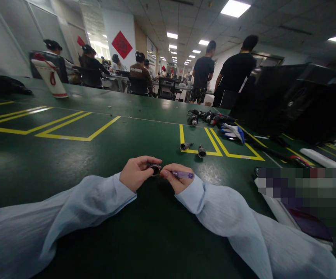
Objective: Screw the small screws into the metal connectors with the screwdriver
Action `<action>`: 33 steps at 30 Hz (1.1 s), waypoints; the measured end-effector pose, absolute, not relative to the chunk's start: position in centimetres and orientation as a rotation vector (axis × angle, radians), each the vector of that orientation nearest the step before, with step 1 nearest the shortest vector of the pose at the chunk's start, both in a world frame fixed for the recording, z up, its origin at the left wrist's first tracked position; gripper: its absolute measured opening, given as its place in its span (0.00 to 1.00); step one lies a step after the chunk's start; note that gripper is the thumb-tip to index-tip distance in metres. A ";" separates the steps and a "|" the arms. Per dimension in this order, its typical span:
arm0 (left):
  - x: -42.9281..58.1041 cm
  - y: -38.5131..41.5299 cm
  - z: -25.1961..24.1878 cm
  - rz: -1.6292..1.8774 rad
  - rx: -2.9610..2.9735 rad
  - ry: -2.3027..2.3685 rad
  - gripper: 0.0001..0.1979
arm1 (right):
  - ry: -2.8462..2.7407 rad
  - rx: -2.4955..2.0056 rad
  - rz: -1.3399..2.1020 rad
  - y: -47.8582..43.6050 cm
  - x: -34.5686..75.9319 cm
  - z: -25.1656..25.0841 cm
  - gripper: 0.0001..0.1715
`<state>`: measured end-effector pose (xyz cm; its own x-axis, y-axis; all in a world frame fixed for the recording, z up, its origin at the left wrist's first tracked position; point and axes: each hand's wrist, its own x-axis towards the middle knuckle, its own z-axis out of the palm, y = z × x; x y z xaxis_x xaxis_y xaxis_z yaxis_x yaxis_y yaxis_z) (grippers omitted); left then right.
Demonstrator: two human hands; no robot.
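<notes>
Close in front of me, my left hand [138,171] is closed around a small cylindrical metal part [155,169], its round open end facing me. My right hand [177,177] grips a screwdriver with a purple, see-through handle [184,175]. Its tip is hidden by my fingers beside the metal part, so I cannot tell whether they touch. Beyond my right hand, two similar metal cylinders lie on the green table [112,159]: one on its side [186,146], the other [202,151] with its open end toward me.
Dark cables and metal fittings [203,116] lie at the back right beside a blue-and-white glove [232,132]. A paper cup [51,77] stands far left. Yellow tape [66,137] marks the table. A black monitor [284,97] and a partly blurred tablet-like object [302,221] are right. People are beyond.
</notes>
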<state>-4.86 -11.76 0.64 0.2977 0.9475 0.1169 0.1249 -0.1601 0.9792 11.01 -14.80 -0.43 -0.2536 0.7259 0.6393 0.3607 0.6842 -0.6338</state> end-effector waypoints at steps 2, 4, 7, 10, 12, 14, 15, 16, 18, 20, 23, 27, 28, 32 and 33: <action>-4.9 -11.7 0.5 1.009 1.522 1.016 0.13 | -1.750 -0.885 0.481 -14.8 11.2 -0.6 0.12; -4.9 -11.6 0.4 1.003 1.496 1.013 0.13 | -1.545 -0.946 0.546 -14.4 11.4 -0.7 0.13; -4.9 -11.5 0.4 0.999 1.463 1.009 0.13 | -1.241 -1.080 0.678 -13.1 11.9 -1.0 0.16; -4.9 -11.4 0.5 1.008 1.443 0.992 0.13 | -1.147 -1.173 0.790 -12.0 12.0 -1.5 0.17; -5.0 -11.4 0.6 1.012 1.445 0.982 0.14 | -1.165 -1.184 0.847 -11.7 11.9 -1.8 0.17; -5.1 -11.4 0.6 1.014 1.435 0.985 0.15 | -1.206 -1.173 0.870 -11.7 11.7 -2.0 0.18; -5.1 -11.4 0.6 1.019 1.425 0.988 0.16 | -1.227 -1.171 0.871 -11.7 11.7 -2.0 0.18; -5.1 -11.4 0.6 1.021 1.415 0.986 0.16 | -1.245 -1.175 0.868 -11.8 11.6 -2.1 0.18; -5.2 -11.4 0.5 1.022 1.399 0.975 0.17 | -1.277 -1.191 0.864 -11.9 11.6 -2.2 0.17; -5.2 -11.3 0.5 1.023 1.394 0.964 0.17 | -1.317 -1.214 0.866 -11.8 11.7 -2.4 0.17; -5.0 -11.2 0.3 1.037 1.385 0.964 0.18 | -1.419 -1.249 0.819 -11.6 11.8 -2.8 0.16; -4.9 -11.0 0.2 1.103 1.380 0.982 0.21 | -1.416 -1.213 0.832 -11.6 11.7 -2.9 0.15; -4.8 -11.0 0.2 1.121 1.382 0.989 0.21 | -1.373 -1.178 0.865 -11.7 11.7 -2.7 0.16; -5.0 -11.0 0.3 1.107 1.424 1.029 0.18 | -1.254 -0.983 0.935 -12.5 11.9 -1.4 0.18; -5.0 -11.0 0.3 1.097 1.437 1.038 0.18 | -1.255 -0.936 0.925 -12.8 11.9 -1.1 0.18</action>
